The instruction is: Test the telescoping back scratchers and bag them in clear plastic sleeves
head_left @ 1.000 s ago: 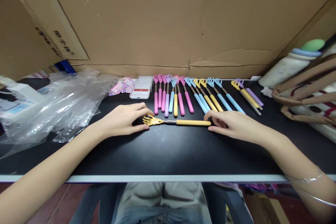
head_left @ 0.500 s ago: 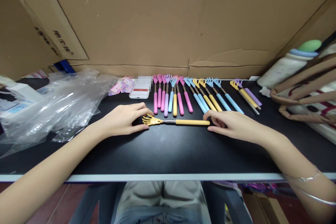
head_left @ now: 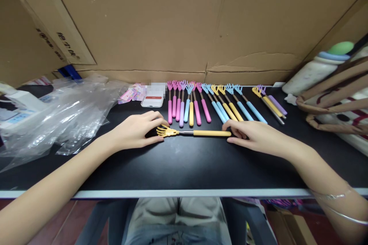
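A yellow back scratcher (head_left: pixel 211 133) with a metal shaft lies crosswise on the black table, its claw end to the left. My left hand (head_left: pixel 137 130) has thumb and fingers curved around the claw tips. At the other end, my right hand (head_left: pixel 248 134) closes thumb and curled fingers about the handle's tip. Behind it, a row of back scratchers includes a pink one (head_left: pixel 206 111), a blue one (head_left: pixel 256 113) and a purple one (head_left: pixel 181 115), claws toward the cardboard. Farther right, a yellow one (head_left: pixel 272 106) rests beside a purple one.
Clear plastic bags (head_left: pixel 83 111) pile up on the left. A white phone-like device (head_left: pixel 152 102) and pink printed cards (head_left: pixel 132 93) sit at the back. On the right are a white bottle (head_left: pixel 313 72) and a bag with brown straps (head_left: pixel 319 101). Cardboard (head_left: pixel 161 19) walls the back.
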The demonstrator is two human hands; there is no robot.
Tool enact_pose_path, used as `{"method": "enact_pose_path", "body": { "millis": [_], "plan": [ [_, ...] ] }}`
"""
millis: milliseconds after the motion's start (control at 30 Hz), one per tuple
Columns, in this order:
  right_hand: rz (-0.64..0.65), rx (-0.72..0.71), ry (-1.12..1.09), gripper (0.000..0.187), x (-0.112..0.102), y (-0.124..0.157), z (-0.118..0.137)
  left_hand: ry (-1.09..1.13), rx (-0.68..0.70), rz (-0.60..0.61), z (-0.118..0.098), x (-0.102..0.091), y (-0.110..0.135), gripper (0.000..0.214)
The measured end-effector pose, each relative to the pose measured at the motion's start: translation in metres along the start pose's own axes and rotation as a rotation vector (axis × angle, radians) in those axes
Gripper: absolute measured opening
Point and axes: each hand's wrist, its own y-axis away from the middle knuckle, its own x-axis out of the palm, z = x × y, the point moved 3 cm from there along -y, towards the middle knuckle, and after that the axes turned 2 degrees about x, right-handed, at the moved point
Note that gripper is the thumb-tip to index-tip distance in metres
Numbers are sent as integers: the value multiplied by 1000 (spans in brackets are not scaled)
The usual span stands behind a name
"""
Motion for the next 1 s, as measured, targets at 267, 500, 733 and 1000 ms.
{"method": "enact_pose_path", "body": {
  "millis": [267,500,733,1000],
  "plan": [
    [-23,-13,23,28,0,1,1,-63,9,-20,-4,-2,-1,50],
    [-129,-75,82,24,0,2,9,-61,10,-80,-8,2,-1,44],
    [-255,-193,159,18,4,-5,27,-99,67,-185,-19,3,-5,18],
    [-340,-192,166,12,11,-8,41,-250,178,-281,-31,4,-9,9]
  ]
}}
